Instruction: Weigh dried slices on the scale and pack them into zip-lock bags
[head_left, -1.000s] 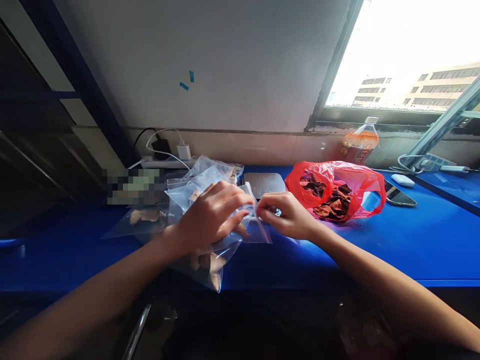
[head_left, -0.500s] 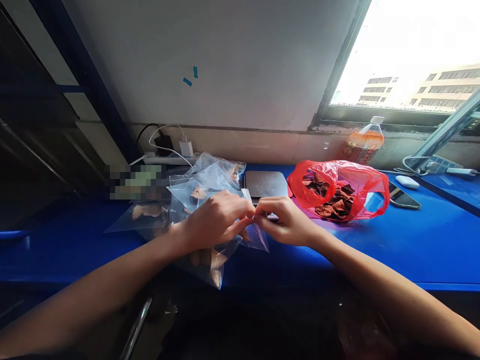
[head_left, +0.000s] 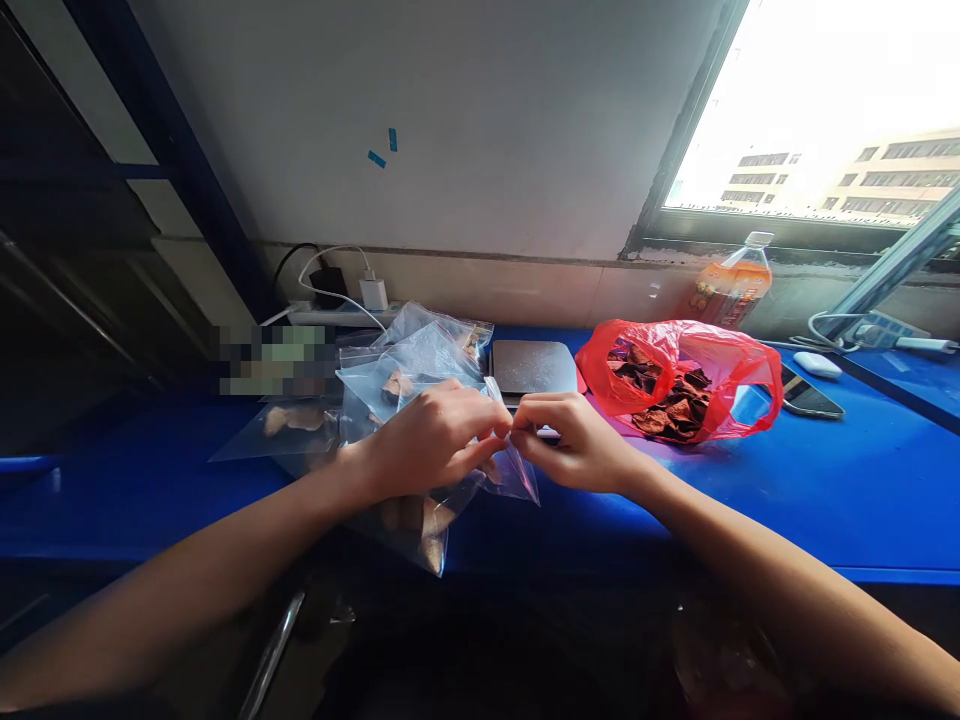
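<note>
My left hand (head_left: 442,435) and my right hand (head_left: 566,440) meet at the edge of a clear zip bag (head_left: 519,475), each pinching it between thumb and fingers. A light-brown dried piece shows through the bag, partly behind my left hand. Under and around that hand lies a pile of clear zip bags (head_left: 420,355) with brown dried pieces inside. One bag (head_left: 435,545) hangs over the table's front edge. Just behind my hands sits a small silver scale (head_left: 534,368). To the right, a red plastic bag (head_left: 739,395) stands open, with dark reddish-brown dried pieces (head_left: 675,405) in it.
A blue table (head_left: 750,510) runs along the wall. At right lie a phone (head_left: 811,392) and a white case (head_left: 817,365); a drink bottle (head_left: 739,280) stands by the window. A power strip (head_left: 337,317) with chargers sits at the back left, near a blurred patch.
The view has shifted very slightly. Both hands keep their pinch on the zip bag, almost unmoved.
</note>
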